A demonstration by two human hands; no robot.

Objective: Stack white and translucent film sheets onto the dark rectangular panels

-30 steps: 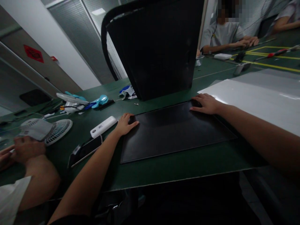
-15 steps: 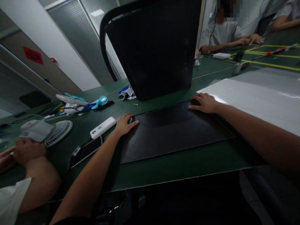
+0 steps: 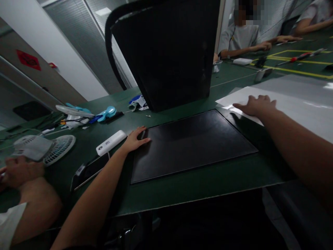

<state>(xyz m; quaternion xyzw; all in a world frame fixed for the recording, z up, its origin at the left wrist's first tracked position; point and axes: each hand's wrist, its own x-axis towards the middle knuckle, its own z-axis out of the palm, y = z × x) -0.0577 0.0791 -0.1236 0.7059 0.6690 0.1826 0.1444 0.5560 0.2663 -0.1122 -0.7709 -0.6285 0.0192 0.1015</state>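
Green matting covers a long work table (image 3: 182,194). At its far side stands a tall black box-like case (image 3: 169,52), upright, with a curved black bar along its left edge. To the right of it lies a large glossy white sheet (image 3: 301,107), flat on the matting.

Just in front of the case lies a flat black rectangular panel (image 3: 192,142), thin, matt and smooth, with a faint sheen near its far edge and a narrow raised border. Its long sides run left to right.

The person's left hand (image 3: 134,139) rests palm down at the panel's far left corner, fingers loosely spread, fingertips on the black surface, gripping nothing. The right hand (image 3: 256,105) is clear of the panel, just beyond its far right corner, over the near edge of the white sheet. Its fingers are stretched out and apart, holding nothing; whether it touches the sheet cannot be told.

Left of the left hand lie a white oblong power bank (image 3: 110,142) and a dark smartphone (image 3: 91,170). Farther left, another person's hand (image 3: 20,170) is beside a small white desk fan (image 3: 49,149).
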